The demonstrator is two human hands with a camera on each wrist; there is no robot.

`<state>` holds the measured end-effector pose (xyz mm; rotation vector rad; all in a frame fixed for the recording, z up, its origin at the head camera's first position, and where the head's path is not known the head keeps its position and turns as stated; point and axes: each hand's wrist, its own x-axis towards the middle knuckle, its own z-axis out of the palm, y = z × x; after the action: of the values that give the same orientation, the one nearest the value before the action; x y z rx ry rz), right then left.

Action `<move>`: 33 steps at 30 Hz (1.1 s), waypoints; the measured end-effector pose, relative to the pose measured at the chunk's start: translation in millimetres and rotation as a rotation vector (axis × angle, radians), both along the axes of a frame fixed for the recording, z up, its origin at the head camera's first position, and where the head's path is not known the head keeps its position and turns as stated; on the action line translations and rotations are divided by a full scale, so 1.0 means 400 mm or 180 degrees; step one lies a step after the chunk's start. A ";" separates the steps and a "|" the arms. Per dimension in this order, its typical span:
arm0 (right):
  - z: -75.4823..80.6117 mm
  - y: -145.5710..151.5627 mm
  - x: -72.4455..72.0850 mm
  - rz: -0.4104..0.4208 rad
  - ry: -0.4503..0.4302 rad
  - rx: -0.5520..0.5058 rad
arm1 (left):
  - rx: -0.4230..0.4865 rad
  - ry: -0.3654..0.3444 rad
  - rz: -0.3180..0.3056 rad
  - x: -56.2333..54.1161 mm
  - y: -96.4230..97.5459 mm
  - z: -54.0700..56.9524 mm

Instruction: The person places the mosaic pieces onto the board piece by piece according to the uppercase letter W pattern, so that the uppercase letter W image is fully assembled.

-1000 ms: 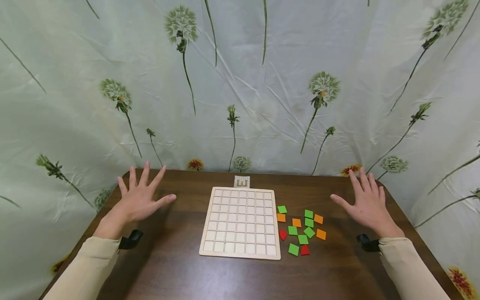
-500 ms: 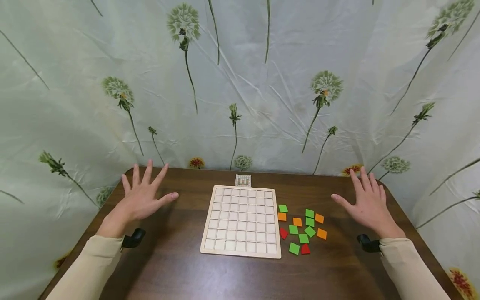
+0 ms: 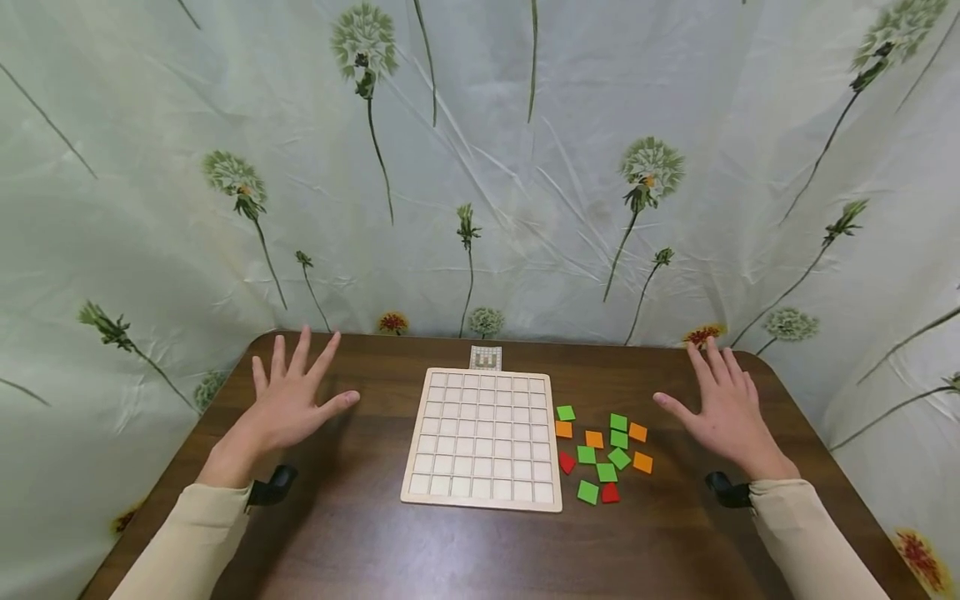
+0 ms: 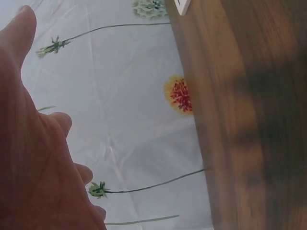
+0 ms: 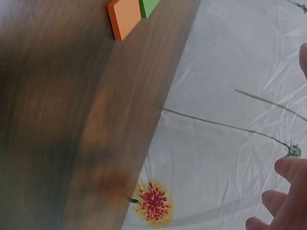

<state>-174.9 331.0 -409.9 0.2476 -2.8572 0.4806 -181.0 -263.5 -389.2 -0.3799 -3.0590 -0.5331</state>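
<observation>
My left hand is held over the left side of the table with its fingers spread and nothing in it. Over the right side, my right hand is likewise spread and holds nothing. Between them lies a pale wooden grid board with square recesses, none of them filled. Loose square tiles in green, orange and red are scattered between the board and my right hand. An orange tile also shows at the top of the right wrist view.
A small printed card with a grid pattern lies behind the board. The dark wooden table ends at the back against a pale curtain printed with dandelions. Black wrist straps sit at both cuffs.
My right hand has shifted slightly left, and my left hand a little to the right. The view has drifted slightly. The board, card and tiles stay in place on the table.
</observation>
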 end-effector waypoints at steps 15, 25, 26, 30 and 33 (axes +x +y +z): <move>-0.038 -0.043 0.021 0.0103 -0.0024 -0.0174 | 0.0379 -0.0006 -0.0127 0.018 0.034 -0.057; -0.061 -0.059 0.014 0.0190 -0.0259 -0.0363 | 0.0668 -0.0078 -0.0217 0.027 0.076 -0.112; -0.062 -0.062 0.013 0.0199 -0.0282 -0.0377 | 0.0709 -0.0093 -0.0235 0.028 0.081 -0.116; -0.070 -0.073 0.007 0.0234 -0.0441 -0.0441 | 0.0825 -0.0147 -0.0297 0.032 0.101 -0.133; -0.080 -0.079 0.006 0.0235 -0.0555 -0.0507 | 0.0905 -0.0218 -0.0353 0.034 0.118 -0.147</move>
<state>-172.6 299.3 -442.0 0.2969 -2.9642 0.7763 -167.2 -216.3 -447.9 -0.5318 -2.9744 -0.9901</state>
